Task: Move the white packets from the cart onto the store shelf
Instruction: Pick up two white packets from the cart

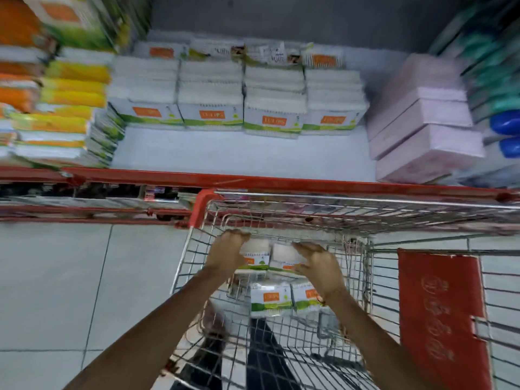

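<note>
Left hand: your left hand [229,250] grips the left side of a white packet with orange label and green band [254,256], inside the wire cart [185,257].
Right hand: your right hand [318,266] clasps a second white packet [284,256] beside it.
Cart, near: two more packets [284,299].
Shelf, far: white stacked packets [239,94] on the red-edged shelf [225,153].
</note>
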Demonstrator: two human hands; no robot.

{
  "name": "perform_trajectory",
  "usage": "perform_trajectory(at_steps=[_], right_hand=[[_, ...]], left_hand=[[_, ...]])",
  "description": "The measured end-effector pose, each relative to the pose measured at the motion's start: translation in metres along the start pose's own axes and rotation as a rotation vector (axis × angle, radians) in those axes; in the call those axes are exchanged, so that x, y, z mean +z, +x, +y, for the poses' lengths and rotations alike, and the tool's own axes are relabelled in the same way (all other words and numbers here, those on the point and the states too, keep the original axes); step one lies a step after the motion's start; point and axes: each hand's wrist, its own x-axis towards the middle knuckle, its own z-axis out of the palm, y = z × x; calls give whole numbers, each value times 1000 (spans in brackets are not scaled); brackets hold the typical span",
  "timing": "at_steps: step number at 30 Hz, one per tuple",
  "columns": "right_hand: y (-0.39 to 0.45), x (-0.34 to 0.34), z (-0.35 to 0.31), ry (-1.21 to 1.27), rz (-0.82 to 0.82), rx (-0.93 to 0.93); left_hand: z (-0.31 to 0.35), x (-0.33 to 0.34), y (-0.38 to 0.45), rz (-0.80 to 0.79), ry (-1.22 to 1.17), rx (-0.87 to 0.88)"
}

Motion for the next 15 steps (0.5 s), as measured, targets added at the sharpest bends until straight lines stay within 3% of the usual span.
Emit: perform_trajectory(at_steps=[8, 15], right_hand=[[-60, -112, -73, 52, 508, -76], [-22, -167, -154, 126, 666, -224]], left_hand=[[1, -129, -82, 339, -186, 188], [-33, -214, -98, 630, -176, 167]])
